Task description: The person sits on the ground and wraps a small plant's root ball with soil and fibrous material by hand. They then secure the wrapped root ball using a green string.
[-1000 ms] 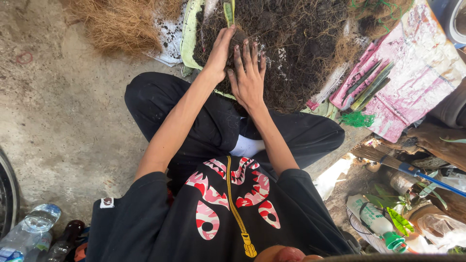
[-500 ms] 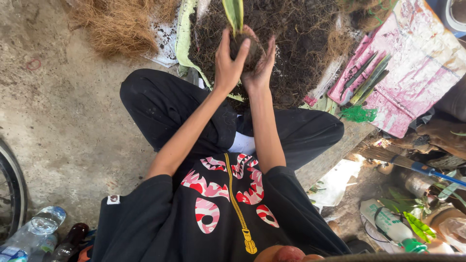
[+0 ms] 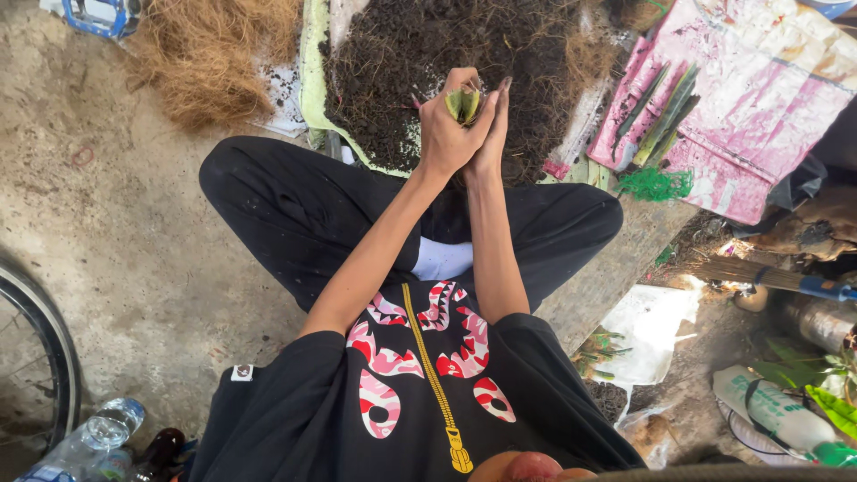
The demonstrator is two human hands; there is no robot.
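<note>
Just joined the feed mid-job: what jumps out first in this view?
Both hands meet at top centre: the left hand and right hand are pressed together around a small green leafy cutting, above a dark pile of soil on a pale sheet. To the left lies a heap of brown coconut fibre; to the right, green cuttings rest on a pink sack.

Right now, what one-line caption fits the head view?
Seated cross-legged, both hands, left hand and right hand, cup a green cutting above the soil pile.
</note>
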